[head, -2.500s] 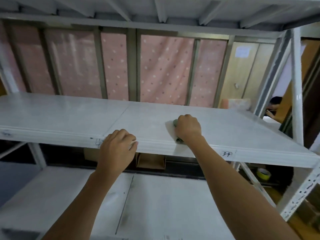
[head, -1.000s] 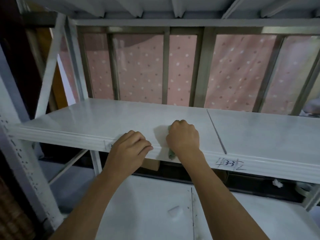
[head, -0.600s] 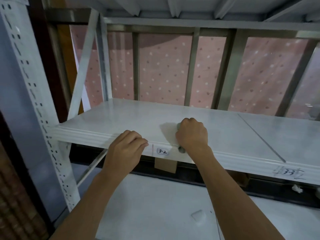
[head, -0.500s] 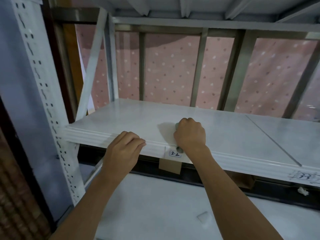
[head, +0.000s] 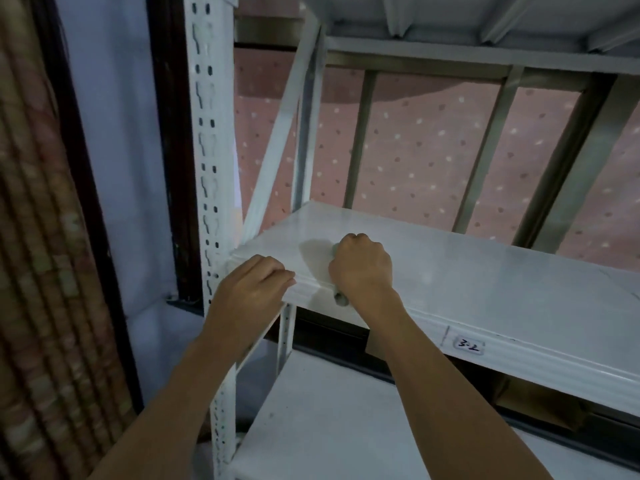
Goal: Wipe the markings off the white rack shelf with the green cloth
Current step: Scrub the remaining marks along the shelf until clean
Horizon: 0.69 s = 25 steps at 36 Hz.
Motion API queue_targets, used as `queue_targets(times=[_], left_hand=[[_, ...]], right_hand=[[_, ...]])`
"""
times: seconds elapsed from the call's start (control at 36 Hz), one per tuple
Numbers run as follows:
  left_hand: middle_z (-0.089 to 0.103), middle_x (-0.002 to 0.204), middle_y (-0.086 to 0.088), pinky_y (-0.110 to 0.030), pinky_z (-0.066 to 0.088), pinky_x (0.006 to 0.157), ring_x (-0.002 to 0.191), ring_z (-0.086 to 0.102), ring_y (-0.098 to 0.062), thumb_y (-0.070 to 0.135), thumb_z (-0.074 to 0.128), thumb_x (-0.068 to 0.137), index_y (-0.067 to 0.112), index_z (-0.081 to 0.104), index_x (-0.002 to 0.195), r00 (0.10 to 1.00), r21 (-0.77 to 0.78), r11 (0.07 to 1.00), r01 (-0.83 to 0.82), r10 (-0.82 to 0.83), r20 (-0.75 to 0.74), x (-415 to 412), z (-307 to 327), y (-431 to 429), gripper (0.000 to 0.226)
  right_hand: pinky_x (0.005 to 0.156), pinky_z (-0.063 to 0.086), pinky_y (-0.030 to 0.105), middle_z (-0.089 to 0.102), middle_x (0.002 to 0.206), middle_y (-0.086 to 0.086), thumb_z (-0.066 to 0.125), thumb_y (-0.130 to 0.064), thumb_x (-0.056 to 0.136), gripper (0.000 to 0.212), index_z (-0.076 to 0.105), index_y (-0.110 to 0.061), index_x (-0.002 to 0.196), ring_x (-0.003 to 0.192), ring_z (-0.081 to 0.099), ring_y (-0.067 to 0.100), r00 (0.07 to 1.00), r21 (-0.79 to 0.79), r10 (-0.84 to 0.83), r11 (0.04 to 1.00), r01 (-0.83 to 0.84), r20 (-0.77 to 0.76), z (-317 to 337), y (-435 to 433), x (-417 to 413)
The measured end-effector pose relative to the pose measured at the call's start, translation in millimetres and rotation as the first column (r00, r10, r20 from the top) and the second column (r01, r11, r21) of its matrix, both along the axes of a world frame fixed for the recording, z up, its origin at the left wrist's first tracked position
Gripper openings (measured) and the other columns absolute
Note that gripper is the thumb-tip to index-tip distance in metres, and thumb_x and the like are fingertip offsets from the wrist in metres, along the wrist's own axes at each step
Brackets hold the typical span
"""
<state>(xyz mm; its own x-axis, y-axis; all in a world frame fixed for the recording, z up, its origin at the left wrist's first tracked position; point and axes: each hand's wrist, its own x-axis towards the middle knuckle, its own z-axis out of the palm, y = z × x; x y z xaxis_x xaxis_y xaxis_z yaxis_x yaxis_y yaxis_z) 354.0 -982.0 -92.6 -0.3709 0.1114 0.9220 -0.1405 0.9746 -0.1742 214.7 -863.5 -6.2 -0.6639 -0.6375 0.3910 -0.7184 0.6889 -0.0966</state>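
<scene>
Green cloth further left along shelf

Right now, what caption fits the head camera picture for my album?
Right hand presses green cloth on white rack shelf; left hand grips its front edge.

The shelf is glossy white with faint grey streaks. The cloth is pale green where it shows. A white label on the shelf's front edge carries black handwriting, "3-2". The rack post is white with rows of dark slots. Behind, the curtain is pink, dotted white and darker pink, crossed by grey-brown bars. At left, a brown striped blind hangs beside a pale blue wall.
</scene>
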Motion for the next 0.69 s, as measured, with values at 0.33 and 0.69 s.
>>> queue_targets(times=[0.33,0.69], left_hand=[[0.073,0.089,-0.01,-0.034,0.058,0.073,0.077,0.067,-0.026,-0.006,0.069,0.088,0.004,0.077,0.091,0.979,0.083,0.98,-0.182,0.188,-0.073,28.4,-12.4,-40.8,0.013],[0.058,0.055,-0.001,-0.028,0.042,0.036,0.04,0.046,-0.015,0.017,0.061,0.096,0.007,0.071,0.084,0.978,0.289,0.942,-0.173,0.199,-0.063,35.1,-15.9,-34.8,0.019]], right_hand=[[0.068,0.041,0.03,0.059,0.101,0.009,0.072,-0.014,0.082,0.026,0.061,-0.006,0.104,0.077,0.049,0.022,0.984,0.071,0.179,0.981,-0.179,0.007,9.4,-76.3,49.3],[0.067,0.039,0.029,0.046,0.084,0.004,0.058,-0.015,0.095,0.014,0.063,-0.005,0.103,0.073,0.048,0.021,0.923,-0.02,0.385,0.923,-0.384,0.021,9.8,-85.6,71.1]])
